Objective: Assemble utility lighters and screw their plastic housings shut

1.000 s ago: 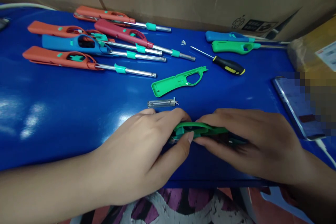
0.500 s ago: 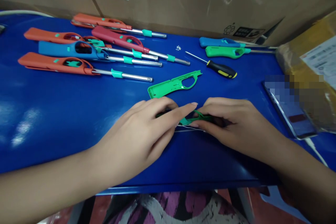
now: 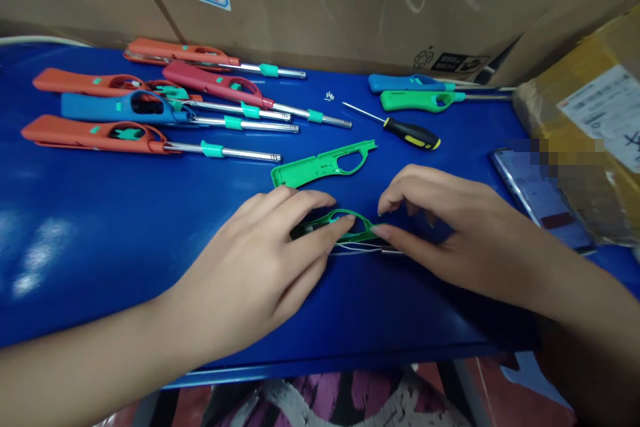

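Note:
A green lighter body [image 3: 345, 226] with its trigger loop lies on the blue table [image 3: 125, 213] between my hands, thin wires trailing beneath it. My left hand [image 3: 260, 267] grips its left end with thumb and fingers. My right hand [image 3: 450, 227] holds the right end with the thumb, its fingers arched above. A separate green shell half [image 3: 320, 165] lies just beyond, open side up. A black and yellow screwdriver [image 3: 405, 131] rests farther back, with small screws [image 3: 329, 95] near its tip.
Several orange, red and blue long-nosed lighters [image 3: 150, 107] lie at the back left. A blue lighter [image 3: 405, 83] and a green lighter [image 3: 420, 101] lie at the back right. A phone [image 3: 540, 200] lies at the right, cardboard boxes [image 3: 350, 0] behind.
The view has shifted, so everything sits lower and more to the left. My right fingers have lifted off the green body, uncovering its trigger loop. The clear tube is no longer visible.

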`<state>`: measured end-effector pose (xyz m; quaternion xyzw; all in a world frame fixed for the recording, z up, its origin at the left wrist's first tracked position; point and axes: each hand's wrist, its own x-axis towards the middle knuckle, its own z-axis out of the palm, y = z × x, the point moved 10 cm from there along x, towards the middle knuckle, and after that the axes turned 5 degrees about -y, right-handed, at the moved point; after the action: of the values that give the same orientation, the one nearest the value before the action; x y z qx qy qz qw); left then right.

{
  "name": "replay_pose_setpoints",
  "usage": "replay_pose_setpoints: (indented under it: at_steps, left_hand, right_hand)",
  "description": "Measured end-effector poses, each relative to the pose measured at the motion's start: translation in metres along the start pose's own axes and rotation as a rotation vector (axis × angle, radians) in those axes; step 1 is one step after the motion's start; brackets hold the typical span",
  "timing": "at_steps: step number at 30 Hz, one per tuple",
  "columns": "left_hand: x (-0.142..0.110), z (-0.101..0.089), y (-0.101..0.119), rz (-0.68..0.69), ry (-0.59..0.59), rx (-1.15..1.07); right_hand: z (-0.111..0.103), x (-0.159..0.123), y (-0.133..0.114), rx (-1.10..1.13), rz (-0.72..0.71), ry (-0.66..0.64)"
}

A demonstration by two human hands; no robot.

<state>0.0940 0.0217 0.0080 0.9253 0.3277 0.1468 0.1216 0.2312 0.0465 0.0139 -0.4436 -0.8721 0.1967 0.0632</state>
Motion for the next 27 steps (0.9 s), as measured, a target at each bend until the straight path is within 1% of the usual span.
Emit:
replay_pose_setpoints:
  at_steps: [1,3,4,6,10,15,21,24,27]
  left_hand:
    - [0.0,-0.001,0.003,0.009,0.001,0.018]
    - [-0.001,-0.002,0.009,0.032,-0.005,0.058]
    - [-0.002,-0.002,0.012,0.043,-0.01,0.083]
    - [-0.004,0.001,0.015,0.067,-0.021,0.134]
    - [-0.008,0.005,0.018,0.107,-0.038,0.2]
    - [-0.008,0.006,0.019,0.122,-0.044,0.217]
    - [-0.009,0.006,0.018,0.119,-0.038,0.221]
    - [-0.01,0.008,0.018,0.123,-0.054,0.212]
    - [-0.01,0.009,0.018,0.121,-0.057,0.201]
  right_hand:
    - [0.003,-0.003,0.0,-0.001,-0.024,-0.063]
    - [0.01,-0.01,0.005,-0.012,-0.026,-0.171]
    - [0.013,-0.013,0.007,-0.019,-0.021,-0.211]
    - [0.016,-0.015,0.01,-0.022,-0.012,-0.251]
    - [0.012,-0.01,0.007,0.005,-0.019,-0.234]
    - [0.005,-0.005,0.006,0.02,-0.049,-0.192]
    - [0.002,-0.006,0.003,-0.078,-0.094,-0.132]
    - [0.002,-0.007,-0.001,-0.113,-0.095,-0.134]
    - [0.003,-0.006,-0.004,-0.099,-0.108,-0.148]
